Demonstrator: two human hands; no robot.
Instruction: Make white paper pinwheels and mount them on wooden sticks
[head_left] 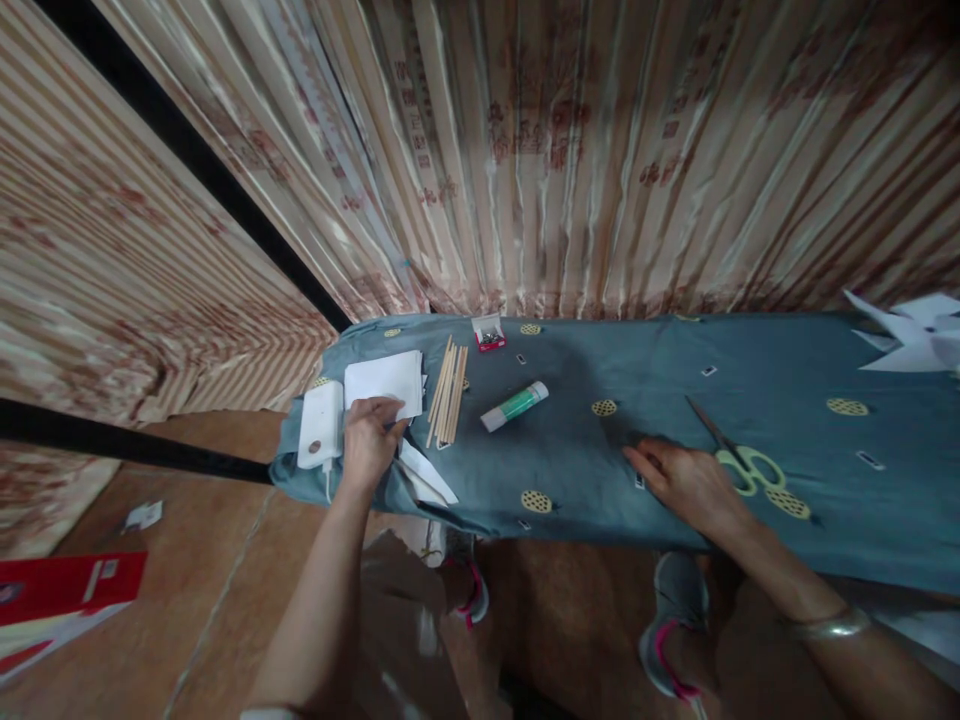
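Note:
My left hand (369,440) reaches over the front edge of a stack of white paper (386,380), its thumb and forefinger pinched at the stack's lower right corner. Just below it lie pointed white paper pieces (427,473). To the right of the stack is a bundle of thin wooden sticks (448,392), then a green and white glue stick (515,406). My right hand (686,485) rests on the blue-green cloth with fingers together and partly curled; what is under them is hidden. Beside it are scissors (750,468) with light green handles.
A white device (321,425) with a cable sits at the cloth's left end. A small red box (489,333) of metal pins stands near the back edge. A white paper pinwheel (919,333) lies far right. Patterned curtains (540,150) hang behind; black poles cross at left.

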